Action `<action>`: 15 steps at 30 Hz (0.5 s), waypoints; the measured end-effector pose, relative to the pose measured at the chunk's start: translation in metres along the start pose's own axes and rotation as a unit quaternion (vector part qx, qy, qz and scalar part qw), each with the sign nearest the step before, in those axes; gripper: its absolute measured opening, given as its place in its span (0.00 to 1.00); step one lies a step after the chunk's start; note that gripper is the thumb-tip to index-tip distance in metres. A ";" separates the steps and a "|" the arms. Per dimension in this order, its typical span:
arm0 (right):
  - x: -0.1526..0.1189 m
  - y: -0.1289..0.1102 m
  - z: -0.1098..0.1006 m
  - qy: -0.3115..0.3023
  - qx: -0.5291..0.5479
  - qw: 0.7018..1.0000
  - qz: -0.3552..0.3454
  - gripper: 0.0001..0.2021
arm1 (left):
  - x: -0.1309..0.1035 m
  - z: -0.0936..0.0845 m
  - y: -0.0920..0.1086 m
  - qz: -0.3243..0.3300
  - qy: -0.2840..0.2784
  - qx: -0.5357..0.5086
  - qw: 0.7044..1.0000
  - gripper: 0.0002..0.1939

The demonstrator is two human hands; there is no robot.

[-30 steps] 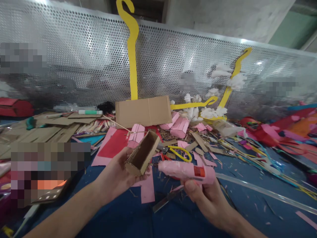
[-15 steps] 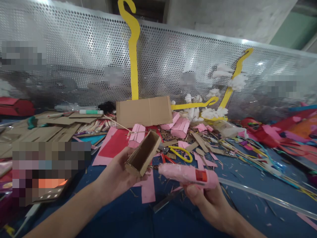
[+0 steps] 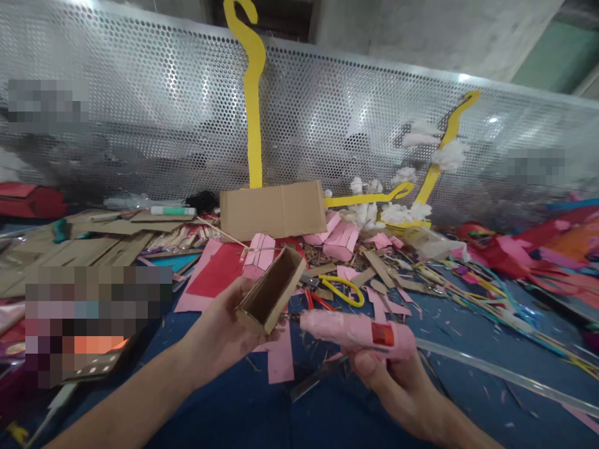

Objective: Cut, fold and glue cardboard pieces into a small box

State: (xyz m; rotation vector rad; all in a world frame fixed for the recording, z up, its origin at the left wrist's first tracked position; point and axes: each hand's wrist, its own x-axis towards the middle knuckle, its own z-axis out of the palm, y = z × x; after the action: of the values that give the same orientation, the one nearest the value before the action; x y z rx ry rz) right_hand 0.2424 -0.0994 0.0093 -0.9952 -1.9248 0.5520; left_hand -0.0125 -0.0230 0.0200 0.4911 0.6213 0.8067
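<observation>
The left hand [image 3: 222, 333] has its grip clamped on a long, narrow, brown cardboard box [image 3: 286, 288], raised over the blue surface [image 3: 224, 411] and tilted, I'd judge, to present its outer wall to the nozzle. The right hand's [image 3: 390, 377] grip is wrapped around a pink, wrapped-looking glue gun [image 3: 341, 330], aimed sideways at the box; whether they touch, I can't tell. The box has 1 open face, rough edges and a darker inside.

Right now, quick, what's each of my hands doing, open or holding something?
Left hand: closed around a small open cardboard box.
Right hand: closed on a pink glue gun, its nozzle pointing toward the box.
</observation>
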 end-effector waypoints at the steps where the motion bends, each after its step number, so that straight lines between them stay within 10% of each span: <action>1: 0.000 0.000 0.000 0.005 -0.003 1.000 -0.001 0.21 | 0.000 0.001 0.000 0.001 0.003 0.000 1.000 0.14; 15: -0.006 0.005 0.002 0.015 0.004 1.000 -0.012 0.19 | 0.003 0.000 0.001 0.008 0.017 -0.008 1.000 0.15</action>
State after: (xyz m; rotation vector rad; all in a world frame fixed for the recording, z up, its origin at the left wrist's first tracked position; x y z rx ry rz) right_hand 0.2450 -0.1013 0.0021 -0.9681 -1.9045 0.5274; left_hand -0.0115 -0.0200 0.0194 0.4695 0.6423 0.8349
